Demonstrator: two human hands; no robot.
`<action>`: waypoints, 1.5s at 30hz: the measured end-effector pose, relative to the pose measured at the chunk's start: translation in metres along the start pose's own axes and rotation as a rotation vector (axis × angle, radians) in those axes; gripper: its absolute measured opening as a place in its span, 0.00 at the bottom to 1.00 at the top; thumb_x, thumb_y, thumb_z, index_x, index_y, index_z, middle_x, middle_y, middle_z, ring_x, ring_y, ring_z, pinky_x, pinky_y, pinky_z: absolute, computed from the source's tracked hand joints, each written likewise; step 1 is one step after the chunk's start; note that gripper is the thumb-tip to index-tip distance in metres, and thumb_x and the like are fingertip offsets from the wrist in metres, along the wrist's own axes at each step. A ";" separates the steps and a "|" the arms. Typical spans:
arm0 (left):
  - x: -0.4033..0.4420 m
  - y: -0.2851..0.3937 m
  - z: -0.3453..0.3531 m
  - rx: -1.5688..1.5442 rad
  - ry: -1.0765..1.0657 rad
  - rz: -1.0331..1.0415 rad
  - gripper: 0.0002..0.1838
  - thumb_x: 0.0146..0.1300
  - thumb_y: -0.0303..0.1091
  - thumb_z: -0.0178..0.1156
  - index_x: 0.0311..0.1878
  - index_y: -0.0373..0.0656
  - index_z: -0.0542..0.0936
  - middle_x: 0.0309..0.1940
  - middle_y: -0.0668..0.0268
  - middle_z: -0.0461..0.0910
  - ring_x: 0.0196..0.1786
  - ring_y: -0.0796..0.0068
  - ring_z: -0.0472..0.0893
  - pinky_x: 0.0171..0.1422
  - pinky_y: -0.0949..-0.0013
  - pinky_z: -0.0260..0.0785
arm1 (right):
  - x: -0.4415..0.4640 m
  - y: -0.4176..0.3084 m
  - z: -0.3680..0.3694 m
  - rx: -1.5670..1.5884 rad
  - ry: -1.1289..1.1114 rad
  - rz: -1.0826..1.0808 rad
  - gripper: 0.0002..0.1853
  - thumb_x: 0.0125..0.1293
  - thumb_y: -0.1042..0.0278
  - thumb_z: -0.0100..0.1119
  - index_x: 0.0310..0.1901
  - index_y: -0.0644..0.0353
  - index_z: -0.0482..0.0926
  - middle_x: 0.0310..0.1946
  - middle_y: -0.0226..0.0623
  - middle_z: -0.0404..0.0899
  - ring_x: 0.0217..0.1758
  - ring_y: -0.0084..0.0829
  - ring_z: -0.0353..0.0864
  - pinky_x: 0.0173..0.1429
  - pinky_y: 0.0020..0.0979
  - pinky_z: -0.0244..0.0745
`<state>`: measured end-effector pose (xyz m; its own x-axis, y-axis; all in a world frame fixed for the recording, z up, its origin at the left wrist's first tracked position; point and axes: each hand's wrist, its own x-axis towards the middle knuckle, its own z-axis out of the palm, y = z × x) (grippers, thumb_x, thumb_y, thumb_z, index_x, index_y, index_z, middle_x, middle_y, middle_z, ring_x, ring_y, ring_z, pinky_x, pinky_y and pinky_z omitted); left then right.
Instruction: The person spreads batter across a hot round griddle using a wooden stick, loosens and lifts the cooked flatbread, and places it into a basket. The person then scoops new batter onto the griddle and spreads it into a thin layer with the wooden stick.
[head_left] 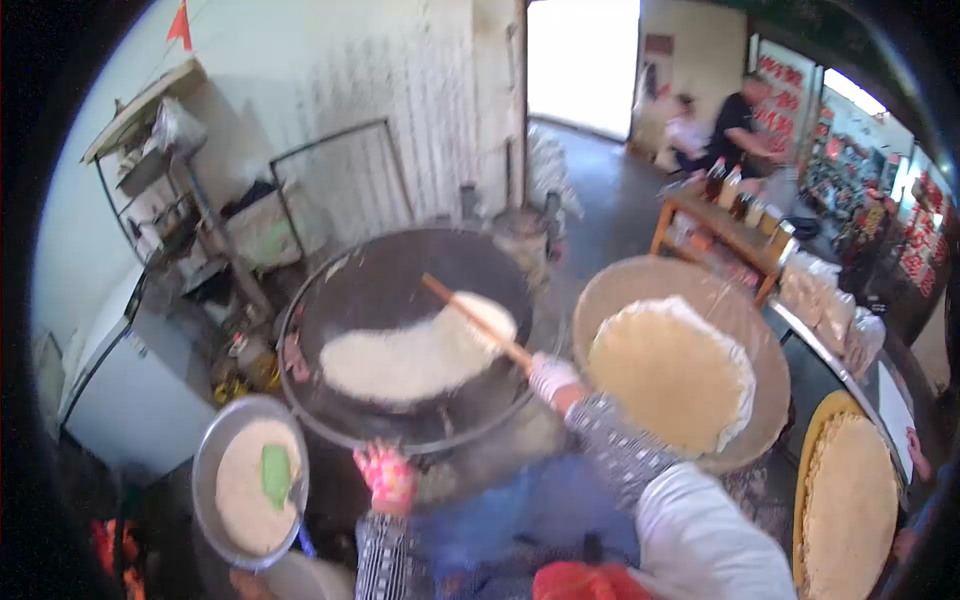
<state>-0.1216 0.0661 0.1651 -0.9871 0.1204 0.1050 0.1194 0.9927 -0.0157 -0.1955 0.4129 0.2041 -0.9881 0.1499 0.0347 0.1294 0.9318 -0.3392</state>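
Note:
My right hand, in a white glove, grips a long wooden stick that reaches over a big round dark griddle. Under the stick lies a pale sheet of batter or pancake, spread across the griddle's near half, with a rounded lobe on the right. My left hand wears a pink patterned glove; its fingers are apart at the griddle's near rim, and whether they touch it I cannot tell. To its left stands a metal basin of pale batter, in which a green scraper rests.
On the right, a wide round basket holds flat pancakes on white cloth. Beyond it is a yellow tray with more pancakes. A wooden table bears bottles. Two people are farther back. A white cabinet stands left.

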 end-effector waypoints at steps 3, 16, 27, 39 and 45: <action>0.003 -0.010 0.006 0.064 -0.002 -0.059 0.28 0.56 0.45 0.52 0.56 0.36 0.74 0.61 0.51 0.67 0.67 0.53 0.62 0.72 0.43 0.37 | -0.040 -0.011 -0.008 -0.016 -0.176 -0.176 0.16 0.65 0.56 0.46 0.42 0.62 0.74 0.33 0.52 0.80 0.38 0.50 0.81 0.42 0.46 0.74; -0.013 0.075 0.018 -0.060 0.078 0.235 0.36 0.55 0.52 0.54 0.60 0.34 0.67 0.62 0.50 0.66 0.68 0.52 0.61 0.72 0.40 0.36 | -0.027 0.004 0.019 -0.050 -0.217 -0.036 0.17 0.65 0.54 0.47 0.41 0.61 0.74 0.33 0.52 0.80 0.40 0.49 0.81 0.43 0.45 0.74; -0.012 0.056 0.030 0.142 0.039 0.145 0.35 0.56 0.48 0.53 0.60 0.29 0.66 0.63 0.46 0.62 0.69 0.50 0.57 0.73 0.42 0.32 | -0.018 0.011 0.008 -0.120 -0.135 0.045 0.17 0.66 0.55 0.45 0.40 0.62 0.76 0.35 0.52 0.80 0.40 0.50 0.81 0.45 0.47 0.74; -0.007 0.026 0.028 0.148 0.101 -0.019 0.24 0.59 0.35 0.45 0.55 0.29 0.71 0.59 0.47 0.69 0.66 0.51 0.64 0.72 0.38 0.34 | 0.019 0.047 0.034 -0.291 0.016 -0.103 0.15 0.68 0.56 0.43 0.38 0.59 0.72 0.30 0.55 0.78 0.36 0.56 0.78 0.38 0.50 0.73; 0.008 0.006 0.038 0.062 -0.025 -0.165 0.25 0.61 0.33 0.44 0.61 0.33 0.66 0.64 0.49 0.64 0.69 0.54 0.60 0.73 0.40 0.35 | -0.015 0.017 0.025 -0.353 -0.133 -0.240 0.14 0.67 0.57 0.46 0.39 0.60 0.73 0.31 0.56 0.78 0.36 0.55 0.78 0.40 0.50 0.72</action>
<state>-0.1332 0.0731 0.1281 -0.9952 -0.0450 0.0870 -0.0505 0.9968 -0.0612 -0.1802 0.4186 0.1745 -0.9927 -0.1070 -0.0554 -0.1075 0.9942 0.0064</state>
